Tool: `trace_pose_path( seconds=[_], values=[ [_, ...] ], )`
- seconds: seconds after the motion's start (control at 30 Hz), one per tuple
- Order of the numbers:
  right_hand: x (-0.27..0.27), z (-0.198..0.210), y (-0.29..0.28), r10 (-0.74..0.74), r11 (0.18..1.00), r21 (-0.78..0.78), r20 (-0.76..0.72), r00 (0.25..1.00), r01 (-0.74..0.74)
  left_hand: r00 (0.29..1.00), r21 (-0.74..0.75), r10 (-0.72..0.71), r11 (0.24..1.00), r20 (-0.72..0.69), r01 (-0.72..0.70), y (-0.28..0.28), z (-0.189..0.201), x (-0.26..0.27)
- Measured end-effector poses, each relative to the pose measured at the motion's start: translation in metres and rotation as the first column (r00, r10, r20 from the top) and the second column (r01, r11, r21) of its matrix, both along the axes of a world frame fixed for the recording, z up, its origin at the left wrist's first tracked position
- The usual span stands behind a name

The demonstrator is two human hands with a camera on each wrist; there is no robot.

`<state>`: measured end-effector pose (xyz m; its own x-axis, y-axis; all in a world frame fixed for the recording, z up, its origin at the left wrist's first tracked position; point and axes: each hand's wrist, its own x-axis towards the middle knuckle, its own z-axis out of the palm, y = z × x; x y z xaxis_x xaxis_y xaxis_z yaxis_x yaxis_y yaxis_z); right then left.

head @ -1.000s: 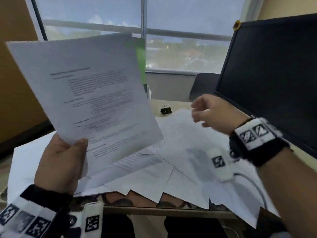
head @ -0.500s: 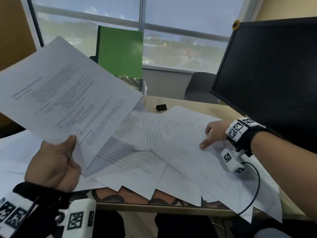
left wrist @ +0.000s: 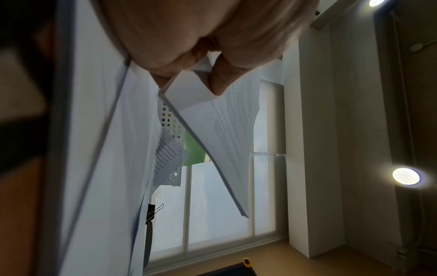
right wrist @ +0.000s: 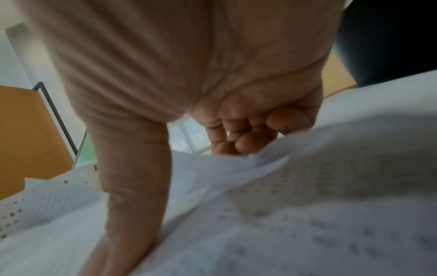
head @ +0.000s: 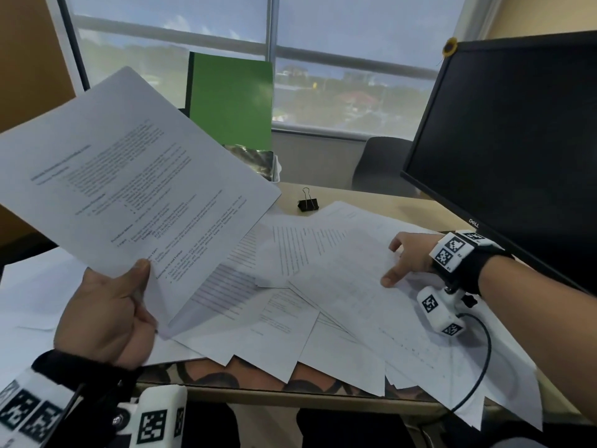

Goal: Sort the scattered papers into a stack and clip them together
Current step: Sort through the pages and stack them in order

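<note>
Several printed white sheets (head: 274, 318) lie fanned across the desk. My left hand (head: 135, 292) holds a thin bundle of papers (head: 129, 189) raised above the desk's left side, thumb on the printed face. The left wrist view shows that hand (left wrist: 189, 61) pinching the bundle (left wrist: 220, 130) near a corner. My right hand (head: 403, 263) is on the topmost sheet (head: 349, 279) at the right. Its thumb presses the sheet's face and its fingers (right wrist: 246, 142) curl over the lifted far edge (right wrist: 272, 155). A black binder clip (head: 308, 203) stands alone on bare desk beyond the papers.
A black monitor (head: 517, 140) fills the right side, close behind my right wrist. A green folder (head: 231, 101) stands upright in a white perforated holder (left wrist: 173, 130) by the window. Papers overhang the desk's near edge (head: 290, 396). A dark chair (head: 381, 163) sits past the desk.
My right hand came down from mid-air onto the right-hand sheet and closed on its edge. The held bundle swung left and lower, uncovering the green folder.
</note>
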<state>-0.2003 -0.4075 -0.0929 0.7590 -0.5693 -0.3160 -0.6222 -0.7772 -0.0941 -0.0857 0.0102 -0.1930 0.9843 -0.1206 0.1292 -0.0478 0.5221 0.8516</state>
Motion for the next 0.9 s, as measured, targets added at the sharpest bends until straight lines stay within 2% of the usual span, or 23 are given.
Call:
trace_pose_path(
  seconds=[0.2,0.4,0.7,0.9],
  values=[
    [0.005,-0.004,-0.004,-0.005,0.998,0.06,0.0,1.0,0.005,1.0,-0.033,0.01,0.999,-0.018,-0.011,-0.001,0.005,-0.006],
    [0.011,-0.001,0.0,0.024,0.999,-0.032,-0.018,1.0,-0.025,0.998,-0.047,0.048,0.998,-0.033,-0.05,-0.002,0.006,-0.007],
    [0.015,-0.004,-0.006,0.018,1.0,-0.007,-0.055,0.998,-0.019,0.999,-0.05,0.033,0.998,-0.034,-0.035,-0.004,0.011,-0.012],
    [0.012,0.0,-0.01,0.069,0.998,0.009,0.063,0.996,-0.069,0.999,-0.06,0.044,0.997,-0.021,-0.046,-0.005,0.009,-0.01]
  ],
)
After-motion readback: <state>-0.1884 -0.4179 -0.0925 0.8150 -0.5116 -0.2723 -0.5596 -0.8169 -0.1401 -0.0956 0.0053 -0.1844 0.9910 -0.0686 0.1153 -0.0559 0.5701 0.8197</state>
